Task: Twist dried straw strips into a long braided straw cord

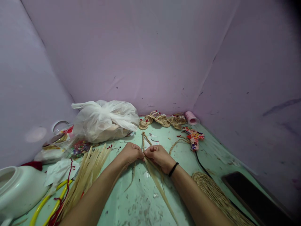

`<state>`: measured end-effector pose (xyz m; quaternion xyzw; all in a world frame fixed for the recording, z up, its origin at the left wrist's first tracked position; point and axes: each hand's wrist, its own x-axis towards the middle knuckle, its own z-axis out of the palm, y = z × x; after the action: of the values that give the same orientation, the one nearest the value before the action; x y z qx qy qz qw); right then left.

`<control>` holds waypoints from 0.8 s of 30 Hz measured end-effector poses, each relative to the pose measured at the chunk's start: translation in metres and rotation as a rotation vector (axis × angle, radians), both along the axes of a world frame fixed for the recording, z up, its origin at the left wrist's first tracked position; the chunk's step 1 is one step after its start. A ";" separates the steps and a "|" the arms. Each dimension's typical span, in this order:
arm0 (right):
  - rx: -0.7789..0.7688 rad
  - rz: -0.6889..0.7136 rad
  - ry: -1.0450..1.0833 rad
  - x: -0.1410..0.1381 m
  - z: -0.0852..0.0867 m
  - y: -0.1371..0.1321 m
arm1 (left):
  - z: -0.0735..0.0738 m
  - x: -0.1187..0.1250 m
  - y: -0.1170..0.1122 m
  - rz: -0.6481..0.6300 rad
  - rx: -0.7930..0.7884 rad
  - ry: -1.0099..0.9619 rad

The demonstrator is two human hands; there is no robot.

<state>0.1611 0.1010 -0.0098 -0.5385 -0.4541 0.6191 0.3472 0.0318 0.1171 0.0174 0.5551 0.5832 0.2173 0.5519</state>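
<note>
I see left hand (132, 153), right hand (160, 157) pinching slim tan straw braid (143, 142) — part-hidden; knotted white plastic bag (105, 117) — contents unclear.

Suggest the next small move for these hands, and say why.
Perhaps cross the loose strands over and tighten them, since they trail unbraided from where the left hand and right hand pinch the near end of the braid.

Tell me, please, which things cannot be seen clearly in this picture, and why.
All in the head view:
Braid: gripped part covered by left hand and right hand.
White bag: contents veiled by cloudy plastic.
Yellow-handled tool: far end hidden behind pale strips.
White container: cut off by the left edge.
Coiled braid: cut off by the bottom edge.
</note>
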 end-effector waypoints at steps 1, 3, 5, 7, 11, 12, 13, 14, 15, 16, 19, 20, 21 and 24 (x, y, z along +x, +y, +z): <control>0.011 0.003 -0.002 0.000 0.000 0.000 | 0.000 -0.002 0.001 -0.019 0.008 0.003; 0.039 0.009 -0.003 0.000 -0.002 0.000 | -0.001 -0.005 0.002 -0.055 0.006 0.005; 0.066 0.014 -0.023 0.000 -0.003 0.001 | -0.002 -0.008 0.003 -0.071 -0.015 -0.002; 0.098 0.014 -0.051 0.000 -0.005 0.002 | -0.003 -0.008 0.002 -0.069 -0.054 -0.025; 0.147 0.012 -0.079 -0.001 -0.010 0.004 | -0.004 -0.005 0.000 -0.022 -0.086 -0.045; 0.153 0.010 -0.094 -0.001 -0.012 0.005 | -0.004 -0.004 0.000 -0.007 -0.081 -0.025; 0.160 0.008 -0.119 -0.001 -0.013 0.005 | -0.004 -0.002 -0.001 0.005 -0.071 -0.004; 0.173 0.009 -0.156 -0.001 -0.013 0.005 | -0.004 -0.001 -0.001 0.012 -0.059 0.016; 0.193 0.009 -0.210 0.000 -0.012 0.006 | -0.004 0.000 -0.001 0.015 -0.042 0.034; 0.219 0.006 -0.278 0.001 -0.010 0.005 | -0.003 0.000 -0.001 0.014 -0.022 0.047; 0.298 -0.030 -0.510 0.003 0.004 0.002 | -0.003 0.002 -0.002 0.010 0.016 0.054; 0.315 -0.040 -0.570 0.002 0.010 0.000 | -0.003 0.002 -0.002 0.013 0.017 0.051; 0.328 -0.044 -0.618 0.001 0.015 -0.002 | -0.003 0.003 -0.002 0.018 0.015 0.043; 0.367 -0.005 -0.711 -0.005 0.024 -0.008 | -0.003 0.005 -0.003 0.050 -0.002 -0.001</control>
<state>0.1562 0.0927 0.0144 -0.6491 -0.6479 0.3019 0.2605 0.0364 0.1143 0.0143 0.5398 0.5968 0.2306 0.5470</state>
